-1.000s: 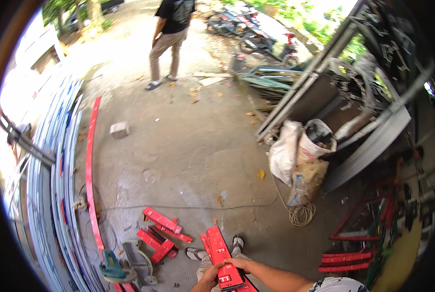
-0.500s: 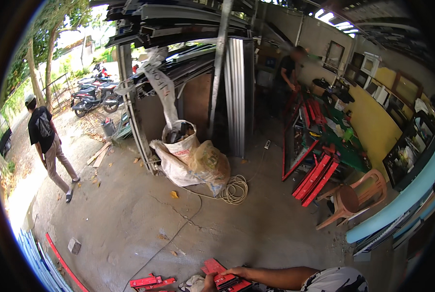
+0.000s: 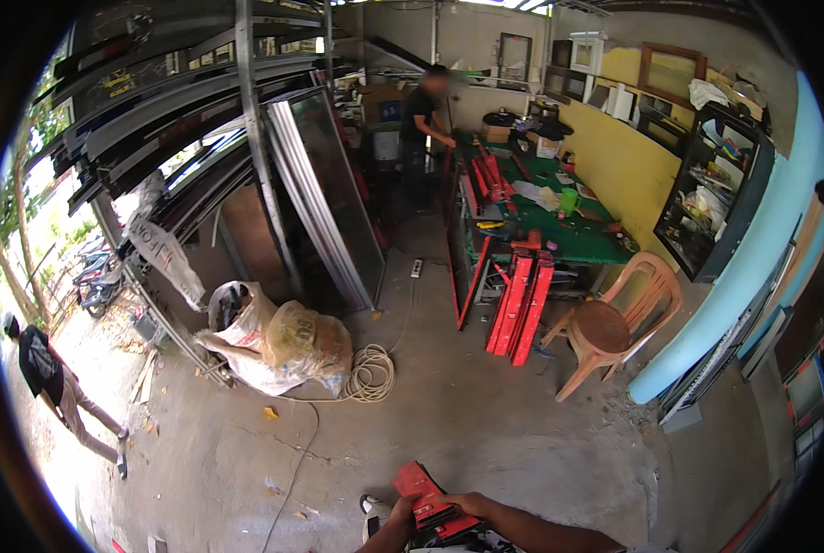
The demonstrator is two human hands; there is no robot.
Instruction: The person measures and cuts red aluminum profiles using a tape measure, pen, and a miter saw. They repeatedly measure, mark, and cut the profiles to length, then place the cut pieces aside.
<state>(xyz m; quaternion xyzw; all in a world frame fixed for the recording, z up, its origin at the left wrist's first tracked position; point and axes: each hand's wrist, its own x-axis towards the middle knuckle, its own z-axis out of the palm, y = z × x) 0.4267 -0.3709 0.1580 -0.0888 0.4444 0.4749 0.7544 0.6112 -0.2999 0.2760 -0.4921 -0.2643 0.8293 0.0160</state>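
Short lengths of red-covered profile [image 3: 417, 481] lie bundled together close to my body, at the bottom middle. My left hand [image 3: 401, 512] closes on the bundle's left side. From the right, my right hand [image 3: 467, 503] grips the same pieces, its forearm stretching in from the lower right. Dark edges show between the red faces. The lower ends of the pieces are partly hidden by my hands and the picture's rim. Part of a shoe [image 3: 369, 505] shows just left of the left hand.
Ahead stand a green-topped table [image 3: 582, 235], leaning red profiles [image 3: 520, 304] and a plastic chair [image 3: 605, 327]. Sacks [image 3: 306, 341] and a coiled cable [image 3: 370, 373] lie on the floor. One person [image 3: 421, 120] stands by the table, another [image 3: 52, 378] outside at left.
My view has swung right, so the floor pieces at lower left have left the picture. Both hands still hold the red profiles. The person outside now appears lower and further left.
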